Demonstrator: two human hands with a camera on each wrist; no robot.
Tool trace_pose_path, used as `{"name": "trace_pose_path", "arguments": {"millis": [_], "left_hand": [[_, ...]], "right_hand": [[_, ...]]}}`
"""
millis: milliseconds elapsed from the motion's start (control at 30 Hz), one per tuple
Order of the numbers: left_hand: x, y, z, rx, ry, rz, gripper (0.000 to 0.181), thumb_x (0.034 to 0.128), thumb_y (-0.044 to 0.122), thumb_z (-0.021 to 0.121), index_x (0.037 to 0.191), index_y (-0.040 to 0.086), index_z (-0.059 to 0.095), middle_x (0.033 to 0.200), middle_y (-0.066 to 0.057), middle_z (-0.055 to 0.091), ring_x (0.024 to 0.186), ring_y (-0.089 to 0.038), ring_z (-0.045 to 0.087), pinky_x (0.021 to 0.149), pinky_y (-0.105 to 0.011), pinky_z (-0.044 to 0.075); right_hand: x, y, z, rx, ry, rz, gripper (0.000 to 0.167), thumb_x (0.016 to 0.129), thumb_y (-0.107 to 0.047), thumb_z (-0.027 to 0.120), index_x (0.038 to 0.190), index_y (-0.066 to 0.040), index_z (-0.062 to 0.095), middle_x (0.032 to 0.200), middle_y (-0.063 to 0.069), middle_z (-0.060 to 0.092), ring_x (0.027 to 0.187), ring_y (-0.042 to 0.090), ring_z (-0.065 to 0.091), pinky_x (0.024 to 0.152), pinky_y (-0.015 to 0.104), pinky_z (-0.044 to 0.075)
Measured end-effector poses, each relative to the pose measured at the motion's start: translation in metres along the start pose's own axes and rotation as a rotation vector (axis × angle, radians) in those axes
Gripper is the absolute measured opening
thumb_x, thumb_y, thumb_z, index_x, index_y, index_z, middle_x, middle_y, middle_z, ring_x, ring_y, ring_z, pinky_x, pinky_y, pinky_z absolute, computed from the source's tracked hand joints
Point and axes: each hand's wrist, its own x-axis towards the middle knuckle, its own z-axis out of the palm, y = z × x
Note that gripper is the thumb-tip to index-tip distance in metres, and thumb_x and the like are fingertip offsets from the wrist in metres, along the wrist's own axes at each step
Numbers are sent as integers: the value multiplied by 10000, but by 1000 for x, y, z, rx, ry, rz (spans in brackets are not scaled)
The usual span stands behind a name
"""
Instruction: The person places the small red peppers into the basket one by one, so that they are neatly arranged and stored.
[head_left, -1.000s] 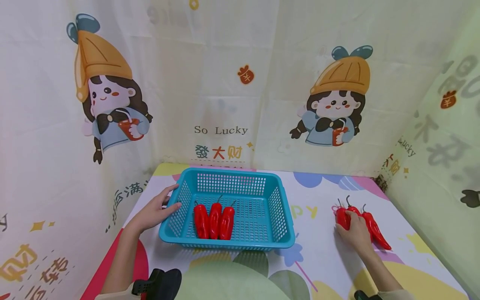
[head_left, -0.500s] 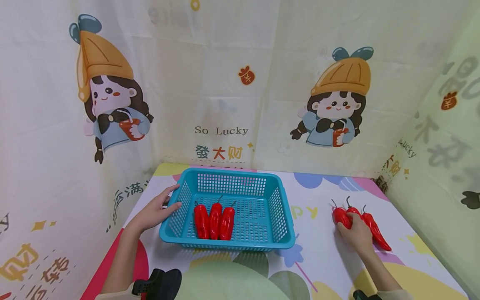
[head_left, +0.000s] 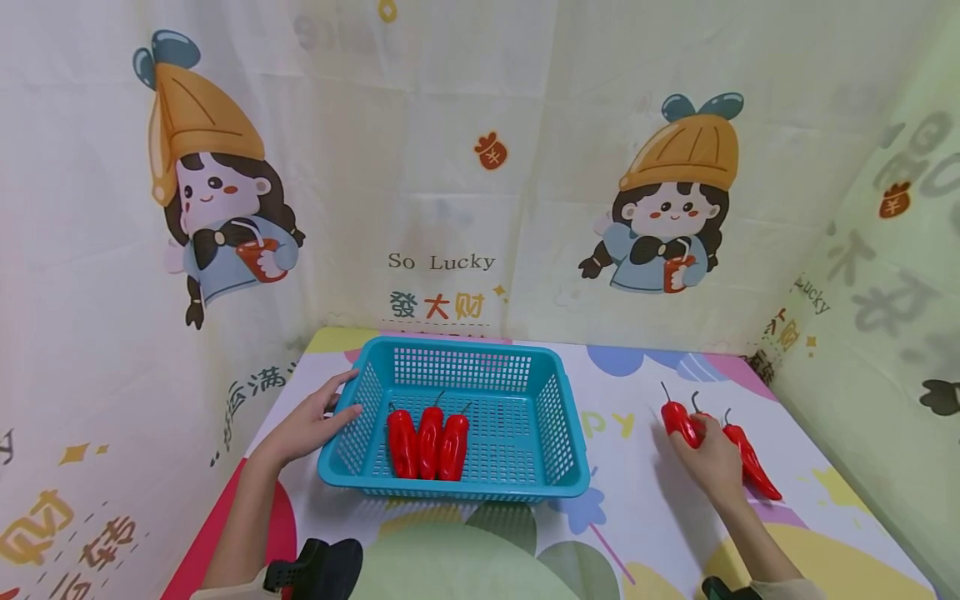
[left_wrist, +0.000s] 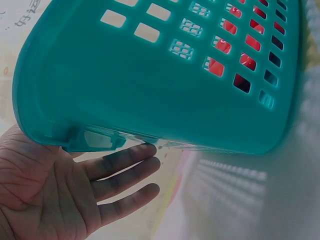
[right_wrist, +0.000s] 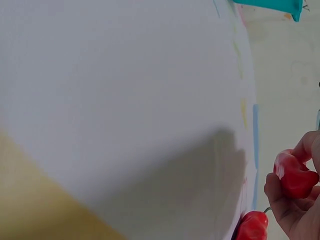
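Observation:
In the head view, a blue-green basket (head_left: 564,417) holds three red peppers (head_left: 430,442) side by side at its left. The left hand (head_left: 303,429) grips the basket's left rim, thumb over the edge; several of its fingers (left_wrist: 125,182) extend along the outside wall in the left wrist view. At the right, the right hand (head_left: 711,467) pinches a red pepper (head_left: 677,423) between thumb and fingers, stem up, raised off the table. Two more peppers lie by that hand, one partly hidden behind it and one (head_left: 750,462) to its right.
The patterned table (head_left: 637,508) runs back to a printed cloth wall (head_left: 555,250), with cloth also at both sides. Part of the basket's rim (right_wrist: 275,4) shows at the top of the right wrist view. Black straps circle both wrists.
The right hand has lifted the leftmost of the loose peppers slightly up and to the left, away from the other two. The left hand and the basket have stayed in place.

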Motion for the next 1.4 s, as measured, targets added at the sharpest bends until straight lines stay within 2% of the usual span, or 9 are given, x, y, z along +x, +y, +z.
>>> {"name": "trace_pose_path", "arguments": {"millis": [633, 900, 1033, 1400], "left_hand": [[-2, 2, 1, -2, -4, -11, 821, 995, 303, 664, 1639, 131, 185, 1545, -321, 378, 1351, -565, 429, 840, -498, 613], [-3, 2, 1, 4, -5, -13, 807, 999, 300, 657, 1636, 128, 193, 1565, -322, 347, 1366, -589, 393, 844, -512, 610], [-2, 2, 0, 3, -4, -12, 794, 1004, 297, 649, 1634, 127, 199, 1542, -326, 376, 1347, -573, 424, 839, -505, 613], [0, 2, -1, -7, -12, -19, 806, 999, 308, 656, 1636, 134, 194, 1557, -322, 358, 1361, -578, 406, 832, -502, 616]], "right_hand": [[-9, -37, -5, 90, 6, -15, 593, 948, -236, 657, 1431, 43, 457, 1270, 339, 605, 1082, 450, 595, 829, 544, 587], [-14, -51, -5, 112, 49, -63, 561, 947, -243, 685, 1395, 41, 501, 1214, 325, 633, 1008, 423, 626, 680, 354, 576], [-15, -59, -6, 146, 61, -82, 562, 949, -245, 696, 1399, 30, 501, 1205, 314, 634, 959, 407, 651, 615, 264, 551], [-18, -78, -7, 208, 77, -136, 543, 962, -250, 696, 1391, 18, 499, 1216, 295, 633, 976, 414, 663, 595, 225, 564]]}}
